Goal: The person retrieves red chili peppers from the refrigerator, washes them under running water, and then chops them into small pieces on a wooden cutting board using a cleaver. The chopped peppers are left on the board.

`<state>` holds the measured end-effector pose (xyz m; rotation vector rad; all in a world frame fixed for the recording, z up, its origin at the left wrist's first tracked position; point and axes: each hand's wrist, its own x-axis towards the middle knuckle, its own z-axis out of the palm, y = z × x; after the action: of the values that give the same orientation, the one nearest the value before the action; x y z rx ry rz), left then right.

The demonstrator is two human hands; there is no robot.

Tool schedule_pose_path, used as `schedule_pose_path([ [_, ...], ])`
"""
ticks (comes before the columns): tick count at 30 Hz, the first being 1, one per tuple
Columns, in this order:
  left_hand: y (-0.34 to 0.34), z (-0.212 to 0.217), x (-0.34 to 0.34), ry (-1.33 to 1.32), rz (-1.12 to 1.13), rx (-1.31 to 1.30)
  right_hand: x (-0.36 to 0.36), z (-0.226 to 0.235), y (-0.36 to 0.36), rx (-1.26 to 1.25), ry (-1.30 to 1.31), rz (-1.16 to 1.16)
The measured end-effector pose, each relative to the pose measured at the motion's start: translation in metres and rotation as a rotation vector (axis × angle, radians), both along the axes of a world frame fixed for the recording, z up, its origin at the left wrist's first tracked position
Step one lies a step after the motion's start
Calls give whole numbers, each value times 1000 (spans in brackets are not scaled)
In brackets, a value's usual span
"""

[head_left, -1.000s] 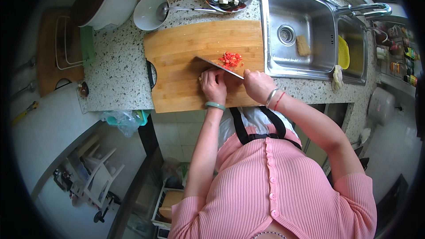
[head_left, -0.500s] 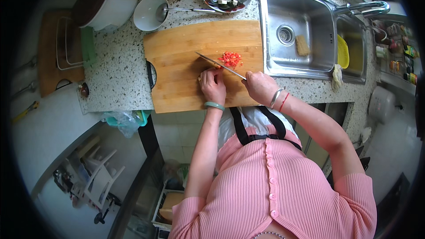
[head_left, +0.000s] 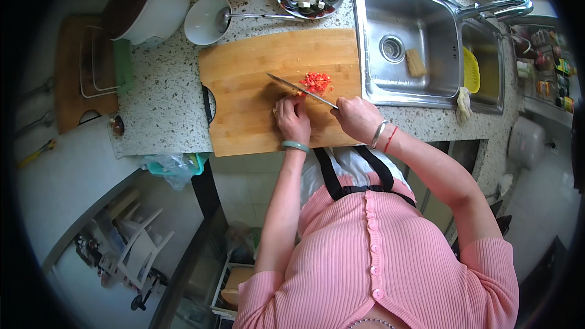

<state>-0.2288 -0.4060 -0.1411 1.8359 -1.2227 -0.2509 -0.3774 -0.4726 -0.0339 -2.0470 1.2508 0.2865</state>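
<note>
My right hand (head_left: 359, 119) is closed around the handle of a knife (head_left: 286, 82). Its thin blade slants across the wooden cutting board (head_left: 244, 106), with the tip toward the far left. Just beyond the blade lies a small heap of chopped red chili pepper (head_left: 315, 80). My left hand (head_left: 293, 122) rests on the board on the near side of the blade, fingers curled and pressed together. A little red-orange chili shows at its fingertips against the blade; the rest of that piece is hidden.
Behind the board stand a white bowl (head_left: 204, 27) with a ladle (head_left: 256, 16) laid in it and a plate (head_left: 284, 3) of white cubes over dark pieces. A steel sink (head_left: 390, 15) borders the board on the right. A white pot (head_left: 167, 9) is at the far left.
Both hands and the knife stay in almost the same place; the blade tip sits very slightly farther left. The whole view has shifted a little.
</note>
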Motion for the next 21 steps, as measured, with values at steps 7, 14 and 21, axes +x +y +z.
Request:
schedule_pose_path([
  [7,0,-3,0,-4,-34,6,4,-21,8,-42,16,-26],
  [14,2,1,4,-8,-39,15,2,-25,2,-98,-18,-10],
  [21,4,1,1,77,-5,0,-1,-3,1,-29,-29,-16],
])
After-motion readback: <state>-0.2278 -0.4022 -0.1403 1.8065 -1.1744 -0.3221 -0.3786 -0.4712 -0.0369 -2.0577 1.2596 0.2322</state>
